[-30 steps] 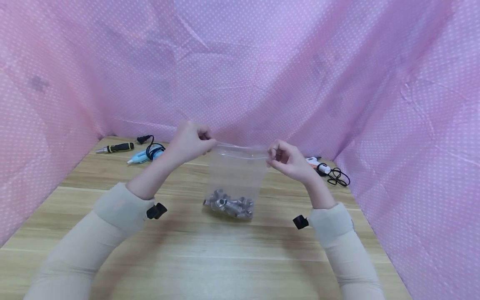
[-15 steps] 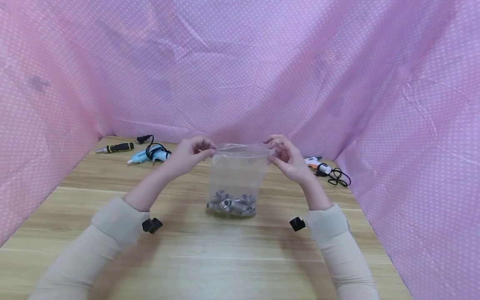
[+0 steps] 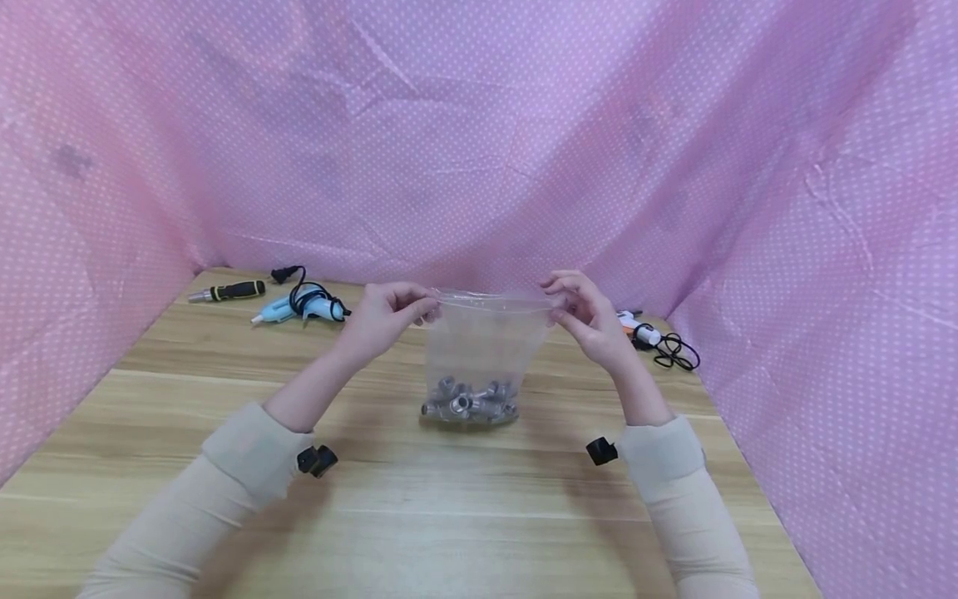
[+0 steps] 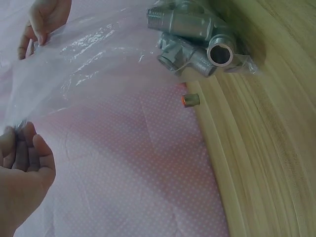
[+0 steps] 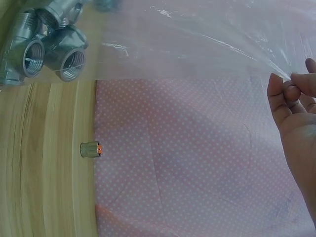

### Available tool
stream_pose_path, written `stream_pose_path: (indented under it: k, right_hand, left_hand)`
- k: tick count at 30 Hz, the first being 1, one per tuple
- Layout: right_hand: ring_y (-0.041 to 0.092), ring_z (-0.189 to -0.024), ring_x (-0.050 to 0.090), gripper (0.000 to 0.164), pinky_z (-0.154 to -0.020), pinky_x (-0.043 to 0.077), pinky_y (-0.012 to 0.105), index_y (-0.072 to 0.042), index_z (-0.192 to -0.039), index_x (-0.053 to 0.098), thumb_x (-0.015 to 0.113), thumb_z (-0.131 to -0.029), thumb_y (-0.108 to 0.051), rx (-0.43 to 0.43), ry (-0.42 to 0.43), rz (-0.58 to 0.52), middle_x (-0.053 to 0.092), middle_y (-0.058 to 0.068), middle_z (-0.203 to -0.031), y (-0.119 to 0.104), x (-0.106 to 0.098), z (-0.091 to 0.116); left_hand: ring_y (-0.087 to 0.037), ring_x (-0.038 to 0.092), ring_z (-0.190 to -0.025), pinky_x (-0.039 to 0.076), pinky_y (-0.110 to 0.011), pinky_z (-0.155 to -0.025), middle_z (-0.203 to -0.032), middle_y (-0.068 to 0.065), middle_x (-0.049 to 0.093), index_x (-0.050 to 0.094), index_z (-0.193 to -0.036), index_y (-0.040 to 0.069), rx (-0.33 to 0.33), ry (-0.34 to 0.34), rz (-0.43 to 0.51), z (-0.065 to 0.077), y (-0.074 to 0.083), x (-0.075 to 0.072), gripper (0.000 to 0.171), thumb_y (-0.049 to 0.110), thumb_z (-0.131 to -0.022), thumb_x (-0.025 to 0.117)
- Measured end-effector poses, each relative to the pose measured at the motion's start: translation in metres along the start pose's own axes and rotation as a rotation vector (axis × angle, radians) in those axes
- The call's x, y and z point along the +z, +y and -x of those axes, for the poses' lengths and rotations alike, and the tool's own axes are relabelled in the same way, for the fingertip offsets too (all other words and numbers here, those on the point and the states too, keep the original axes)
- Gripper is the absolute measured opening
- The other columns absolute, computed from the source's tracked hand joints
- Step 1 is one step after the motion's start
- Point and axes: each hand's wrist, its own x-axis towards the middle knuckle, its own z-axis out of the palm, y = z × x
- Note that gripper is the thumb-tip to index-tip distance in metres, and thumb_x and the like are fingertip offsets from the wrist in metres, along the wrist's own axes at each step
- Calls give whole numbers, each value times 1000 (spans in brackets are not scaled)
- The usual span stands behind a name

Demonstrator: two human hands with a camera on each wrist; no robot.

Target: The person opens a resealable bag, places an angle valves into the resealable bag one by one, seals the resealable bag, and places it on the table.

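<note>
A clear zip bag stands upright in the middle of the table, stretched between both hands. Grey metal threaded pipe fittings lie heaped in its bottom; the left wrist view shows one fitting with its round opening facing out. My left hand pinches the bag's upper left corner between thumb and fingers. At the opposite upper corner, my right hand pinches the plastic, which puckers into creases at the fingertips in the right wrist view.
At the back left lie a black-and-yellow screwdriver handle and a blue glue gun wrapped in its cord. A white-and-orange corded tool sits behind my right hand. A small metal cylinder with orange inside stands near the table's back edge.
Both hands and the bag have shifted slightly right, and the left hand has come down from its higher position. The bag's top is stretched wider, and the right hand's upper fingers have lifted and spread.
</note>
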Motion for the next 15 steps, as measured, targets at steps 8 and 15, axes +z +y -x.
stream_pose_path:
  k: [8,15]
  right_hand:
    - [17,-81,50,35,-69,43,21,4,-111,58,58,-77,13,-42,64,379,53,15,-115,-15,5,-1]
    - [25,-99,55,33,-86,49,36,-1,-111,60,69,-80,-4,-122,46,586,60,12,-114,-48,42,-23]
  left_hand:
    - [-26,64,-72,54,-20,-59,-82,-8,72,73,-94,6,9,126,-34,-1,-3,2,21,26,-87,68]
    - [-16,65,-71,52,-20,-57,-84,-10,72,72,-95,6,34,144,-41,-4,-7,7,22,27,-87,69]
